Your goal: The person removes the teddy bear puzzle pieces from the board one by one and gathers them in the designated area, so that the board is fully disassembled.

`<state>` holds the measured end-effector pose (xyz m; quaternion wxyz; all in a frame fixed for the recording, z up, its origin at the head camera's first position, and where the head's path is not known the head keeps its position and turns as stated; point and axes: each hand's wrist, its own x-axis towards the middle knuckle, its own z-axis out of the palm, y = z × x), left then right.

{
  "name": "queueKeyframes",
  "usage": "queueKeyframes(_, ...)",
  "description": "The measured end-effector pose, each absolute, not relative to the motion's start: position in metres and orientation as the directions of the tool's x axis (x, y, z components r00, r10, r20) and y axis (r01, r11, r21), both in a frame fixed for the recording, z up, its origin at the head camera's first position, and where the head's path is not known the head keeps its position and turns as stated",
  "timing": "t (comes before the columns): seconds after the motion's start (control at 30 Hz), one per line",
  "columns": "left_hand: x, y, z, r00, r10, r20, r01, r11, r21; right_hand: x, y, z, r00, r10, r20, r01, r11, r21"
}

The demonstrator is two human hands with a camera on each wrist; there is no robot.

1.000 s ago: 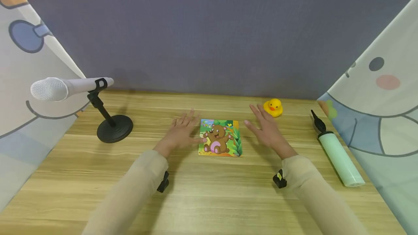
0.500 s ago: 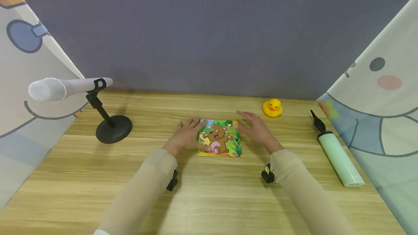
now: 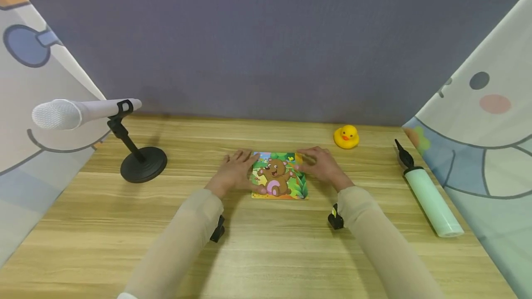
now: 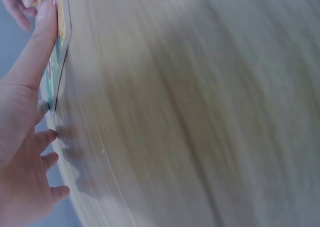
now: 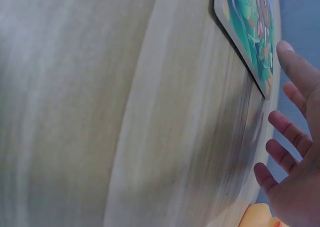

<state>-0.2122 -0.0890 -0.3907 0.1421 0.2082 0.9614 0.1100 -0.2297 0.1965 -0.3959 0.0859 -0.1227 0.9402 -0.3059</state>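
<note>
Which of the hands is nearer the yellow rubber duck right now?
Right. The right hand rests at the bear puzzle's right edge, just in front and left of the duck; the left hand is across the puzzle, farther away.

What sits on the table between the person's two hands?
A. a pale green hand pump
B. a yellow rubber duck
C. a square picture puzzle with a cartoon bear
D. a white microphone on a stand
C: the bear puzzle lies flat between the left hand and right hand; the duck, microphone and pump lie off to the sides.
</note>
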Motion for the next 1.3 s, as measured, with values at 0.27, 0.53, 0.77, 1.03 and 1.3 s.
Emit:
queueKeyframes(0.27,-0.209,-0.100,-0.389,-0.867,0.438,-0.239,0.374,0.887,0.270,-0.229,0.192,-0.398,-0.950,-0.311,-0.040,-0.234,0.789,-0.568)
queueKeyframes(0.53,-0.206,-0.120,-0.392,-0.865,0.447,-0.229,0.378,0.879,0.290,-0.226,0.180,-0.400,-0.926,-0.378,-0.008,-0.323,0.802,-0.502)
queueKeyframes(0.77,-0.201,-0.132,-0.391,-0.862,0.456,-0.222,0.381,0.872,0.308,-0.224,0.168,-0.399,-0.904,-0.428,0.008,-0.379,0.792,-0.478)
queueKeyframes(1.03,-0.195,-0.140,-0.386,-0.864,0.443,-0.237,0.372,0.882,0.290,-0.220,0.153,-0.397,-0.901,-0.434,-0.001,-0.390,0.811,-0.435)
queueKeyframes(1.3,-0.192,-0.146,-0.384,-0.865,0.438,-0.244,0.360,0.881,0.308,-0.219,0.143,-0.394,-0.895,-0.446,-0.010,-0.402,0.816,-0.416)
